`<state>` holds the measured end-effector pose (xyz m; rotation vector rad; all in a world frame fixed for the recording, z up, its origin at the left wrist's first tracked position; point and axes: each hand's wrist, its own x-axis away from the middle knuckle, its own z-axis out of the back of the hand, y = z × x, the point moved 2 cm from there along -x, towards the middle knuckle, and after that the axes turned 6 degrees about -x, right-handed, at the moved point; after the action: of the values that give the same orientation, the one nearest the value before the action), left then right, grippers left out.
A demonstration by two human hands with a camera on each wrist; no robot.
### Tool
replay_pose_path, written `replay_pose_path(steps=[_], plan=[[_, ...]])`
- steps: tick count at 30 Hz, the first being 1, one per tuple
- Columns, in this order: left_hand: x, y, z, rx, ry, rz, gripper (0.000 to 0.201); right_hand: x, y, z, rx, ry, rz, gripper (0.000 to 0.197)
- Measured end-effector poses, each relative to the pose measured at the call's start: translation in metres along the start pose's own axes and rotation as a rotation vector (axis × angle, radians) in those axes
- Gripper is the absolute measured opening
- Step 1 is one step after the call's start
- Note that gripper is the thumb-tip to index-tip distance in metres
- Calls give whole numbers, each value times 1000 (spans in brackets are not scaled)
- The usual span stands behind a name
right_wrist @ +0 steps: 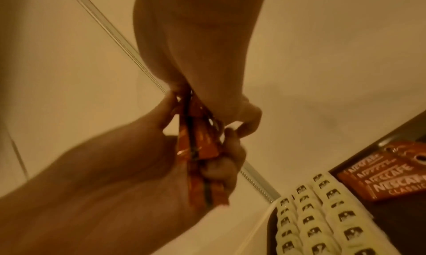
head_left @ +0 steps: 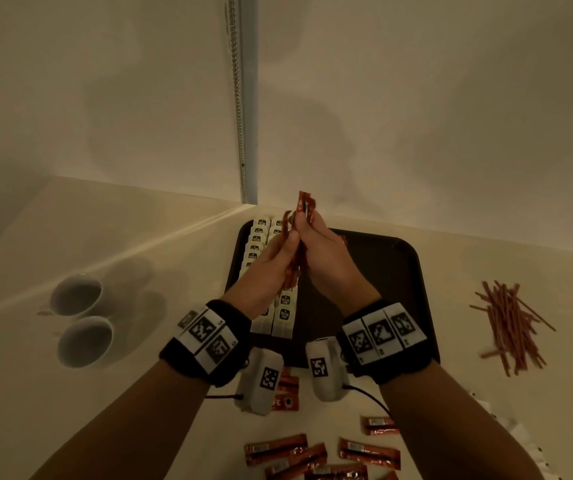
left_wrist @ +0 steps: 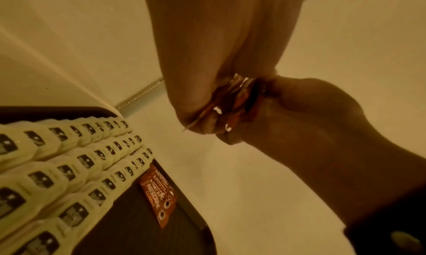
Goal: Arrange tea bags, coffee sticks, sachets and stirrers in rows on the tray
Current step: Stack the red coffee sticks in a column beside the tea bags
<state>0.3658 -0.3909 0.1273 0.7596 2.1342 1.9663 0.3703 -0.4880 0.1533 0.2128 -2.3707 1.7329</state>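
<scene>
**Both hands clasp a bundle of coffee sticks above the tray**

Head view: the left hand and right hand, fingers curled, hold a bundle of coffee sticks over the dark tray. Only here: stirrers and two cups on the counter, loose sticks nearest the person.

Left wrist view: three tea bag rows and laid Nescafé sticks on the tray.

Right wrist view: the bundle's orange edges.

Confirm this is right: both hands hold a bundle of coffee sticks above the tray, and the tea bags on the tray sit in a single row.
Not a single row. The left wrist view shows the tea bags in three rows on the tray. The rest holds: left hand and right hand grip the coffee sticks.
</scene>
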Motion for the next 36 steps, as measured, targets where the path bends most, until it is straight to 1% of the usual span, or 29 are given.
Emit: replay_pose_path(steps=[1, 3, 5, 6, 8, 9, 10, 11, 12, 13, 14, 15, 16, 17, 18, 19, 20, 23, 24, 25, 26, 27, 28, 29, 30, 31, 33, 34, 36], plan=[[-1, 0, -3, 56, -20, 8, 49, -3, 2, 0, 36, 23, -2, 29], [-3, 0, -6, 135, -42, 48, 42, -7, 3, 0, 172, 31, 31, 17], [-4, -1, -3, 192, -56, 101, 34, -8, 4, 3, 318, -12, 65, 14], [-3, -1, -1, 202, -66, 130, 30, -8, 5, 7, 331, -40, 70, 16], [-2, -3, 2, 202, -92, 175, 23, -7, 1, 13, 288, -118, 79, 38], [-2, -3, 3, 211, -106, 196, 21, -7, -3, 16, 291, -144, 115, 49], [0, -3, 3, 215, -120, 214, 20, -7, -9, 19, 331, -160, 164, 55], [0, -4, 3, 238, -133, 231, 20, -7, -13, 21, 388, -181, 202, 54], [1, -4, 3, 268, -139, 239, 22, -7, -18, 22, 450, -219, 216, 48], [1, -3, 3, 293, -148, 244, 24, -7, -21, 22, 513, -271, 199, 43], [0, -2, 3, 280, -153, 250, 26, -6, -22, 23, 588, -331, 170, 50], [-1, 1, 3, 259, -154, 249, 29, -6, -23, 24, 684, -393, 155, 72], [-3, 4, 4, 244, -144, 239, 31, -7, -23, 25, 799, -452, 155, 100], [-5, 8, 5, 262, -135, 245, 30, -8, -24, 25, 906, -491, 168, 122], [-7, 12, 6, 283, -121, 251, 28, -8, -25, 24, 996, -505, 201, 134], [-10, 16, 7, 291, -110, 247, 27, -8, -27, 24, 1064, -502, 248, 137], [-12, 18, 8, 289, -92, 245, 26, -9, -28, 23, 1106, -492, 295, 136], [-14, 21, 7, 279, -83, 235, 22, -11, -30, 22, 1145, -461, 411, 120], [-14, 20, 7, 274, -73, 231, 21, -11, -30, 22, 1154, -461, 424, 116], [-14, 19, 6, 278, -65, 231, 22, -12, -30, 24, 1157, -465, 407, 117], [-13, 17, 7, 287, -56, 232, 23, -12, -29, 26, 1131, -474, 356, 121], [-12, 15, 8, 292, -46, 235, 23, -10, -29, 28, 1058, -477, 288, 126], [-11, 13, 9, 287, -38, 232, 23, -8, -31, 30, 942, -452, 224, 127], [-10, 11, 9, 276, -31, 226, 21, -7, -32, 33, 823, -391, 190, 120], [-8, 11, 9, 261, -20, 219, 21, -7, -32, 36, 748, -307, 190, 105], [-8, 11, 9, 247, -4, 212, 24, -6, -32, 38, 737, -225, 220, 85], [-9, 10, 9, 218, 30, 201, 30, -7, -29, 42, 769, -139, 282, 42], [-10, 10, 10, 207, 43, 193, 29, -7, -26, 43, 749, -118, 284, 27], [-11, 11, 11, 200, 83, 172, 21, -5, -23, 47, 612, -63, 245, 12]])
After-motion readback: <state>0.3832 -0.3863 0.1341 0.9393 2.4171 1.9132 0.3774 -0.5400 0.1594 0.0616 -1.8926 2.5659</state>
